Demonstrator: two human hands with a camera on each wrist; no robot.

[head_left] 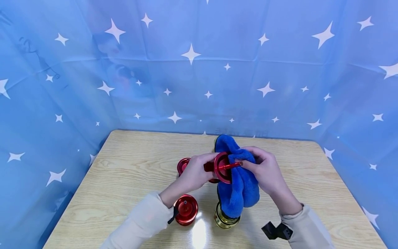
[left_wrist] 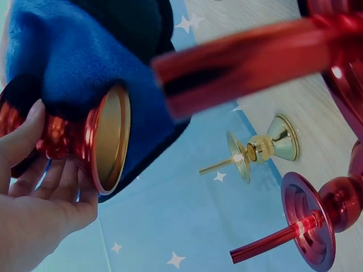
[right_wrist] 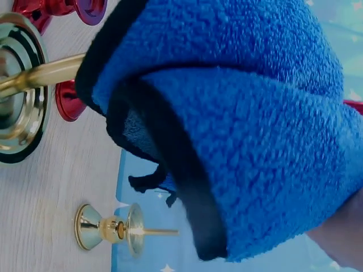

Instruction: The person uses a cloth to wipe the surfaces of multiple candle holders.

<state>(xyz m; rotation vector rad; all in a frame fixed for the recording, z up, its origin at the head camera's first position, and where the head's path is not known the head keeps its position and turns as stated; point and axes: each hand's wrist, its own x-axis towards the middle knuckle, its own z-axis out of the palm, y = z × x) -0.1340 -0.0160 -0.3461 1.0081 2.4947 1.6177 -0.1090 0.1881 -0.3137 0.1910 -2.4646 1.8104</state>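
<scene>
My left hand (head_left: 194, 172) grips a red metal candlestick (head_left: 223, 175) by its narrow stem, tilted on its side with the spike toward the right. In the left wrist view, fingers curl round the waist beside its hollow, gold-lined base. A plush blue cloth (head_left: 237, 186) with dark edging is bunched in my right hand (head_left: 264, 171), which holds it against the candlestick's dish. My right thumb lies by the spike's tip. Folds of the cloth (right_wrist: 244, 130) hide most of the right fingers in the right wrist view.
One red candlestick (head_left: 186, 212) stands near the left forearm, and another (head_left: 182, 165) is partly behind the left hand. A gold candlestick (head_left: 224, 223) stands below the hanging cloth. Another gold candlestick (left_wrist: 283, 139) stands near the table's far edge. A star-patterned blue curtain (head_left: 192, 86) hangs behind.
</scene>
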